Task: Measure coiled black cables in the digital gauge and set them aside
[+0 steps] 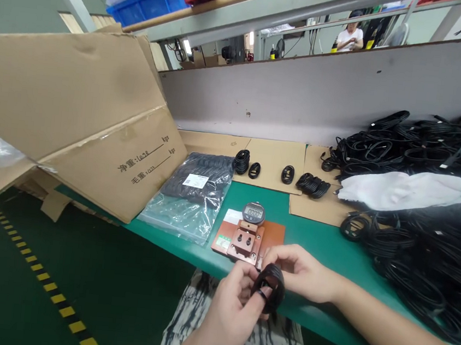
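While both hands lift it, a coiled black cable hangs above the green tabletop.
Left hand pinches the coil's near side — right hand curls over its top, just beyond the digital gauge.

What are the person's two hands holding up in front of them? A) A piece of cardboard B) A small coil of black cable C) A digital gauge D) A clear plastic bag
B. The left hand and right hand both have their fingers on a small coil of black cable, held up between them.
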{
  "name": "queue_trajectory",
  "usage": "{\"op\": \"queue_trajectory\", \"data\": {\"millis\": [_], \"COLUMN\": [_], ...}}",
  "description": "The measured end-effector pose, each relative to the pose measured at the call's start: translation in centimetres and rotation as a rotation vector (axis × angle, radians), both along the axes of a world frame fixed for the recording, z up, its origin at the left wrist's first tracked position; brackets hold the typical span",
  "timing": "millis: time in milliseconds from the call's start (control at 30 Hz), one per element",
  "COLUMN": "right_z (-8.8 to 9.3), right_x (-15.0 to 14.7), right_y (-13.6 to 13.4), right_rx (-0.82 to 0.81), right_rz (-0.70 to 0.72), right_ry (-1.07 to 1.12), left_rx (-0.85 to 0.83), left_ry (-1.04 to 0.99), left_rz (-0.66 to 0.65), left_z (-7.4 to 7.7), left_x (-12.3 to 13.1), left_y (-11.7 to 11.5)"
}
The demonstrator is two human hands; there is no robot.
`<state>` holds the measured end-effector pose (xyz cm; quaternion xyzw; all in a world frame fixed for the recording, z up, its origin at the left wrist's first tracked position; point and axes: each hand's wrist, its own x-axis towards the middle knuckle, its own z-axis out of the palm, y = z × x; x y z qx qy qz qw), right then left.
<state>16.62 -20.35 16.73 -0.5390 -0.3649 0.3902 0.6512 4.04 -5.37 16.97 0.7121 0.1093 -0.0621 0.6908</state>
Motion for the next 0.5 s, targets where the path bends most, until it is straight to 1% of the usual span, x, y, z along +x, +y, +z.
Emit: {"op": "queue_trajectory", "data": {"millis": [100, 200, 267, 400, 500], "right_z": [0.2, 0.2, 0.2, 0.0, 0.0], "right_x": [0.0, 0.1, 0.3, 0.4, 0.4], "right_y": [0.0, -0.1, -0.2, -0.4, -0.4], "right_rx": [-0.003, -0.019, -0.034, -0.092, -0.126], "right_rz": [-0.008, 0.007, 0.045, 0.121, 0.145], "right_ry": [-0.037, -0.022, 0.005, 0.085, 0.159], "left_rx": [0.192, 0.350, 0.411, 0.544, 0.575], "left_ry": [0.040, -0.026, -0.131, -0.426, -0.552], "left_rz": [-0.139, -0.200, -0.233, -0.297, -0.325], "left_z": [0.5, 0.6, 0.4, -0.3, -0.3], "left_x": [0.2, 0.1, 0.1, 0.2, 0.6], "left_y": [0.4, 0.9, 1.1, 1.4, 1.6]}}
